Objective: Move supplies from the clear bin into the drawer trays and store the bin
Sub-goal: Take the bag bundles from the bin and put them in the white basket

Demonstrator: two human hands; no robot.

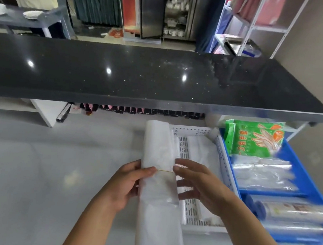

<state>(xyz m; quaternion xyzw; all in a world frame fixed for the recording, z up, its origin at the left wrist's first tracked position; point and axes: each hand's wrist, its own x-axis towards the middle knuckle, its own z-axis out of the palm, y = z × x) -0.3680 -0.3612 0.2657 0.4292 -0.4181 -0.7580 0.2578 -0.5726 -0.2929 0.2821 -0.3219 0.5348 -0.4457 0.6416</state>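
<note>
Bundle of white plastic bags (160,175) is held lengthwise over the left edge of the white perforated tray (190,209). Left hand (126,185) curls its grip round the bundle's left side; right hand (196,181) pinches the rubber band (165,171) at the right edge, probably to steady the bundle for lowering. Blue tray (312,181) alongside holds glove packets.

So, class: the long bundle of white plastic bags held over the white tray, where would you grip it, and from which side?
Grip the bundle of white plastic bags at the rubber band, where the floppy stack is cinched narrowest. Come from both long sides, as the left hand and right hand do; the free ends below would probably sag if gripped alone.
</note>
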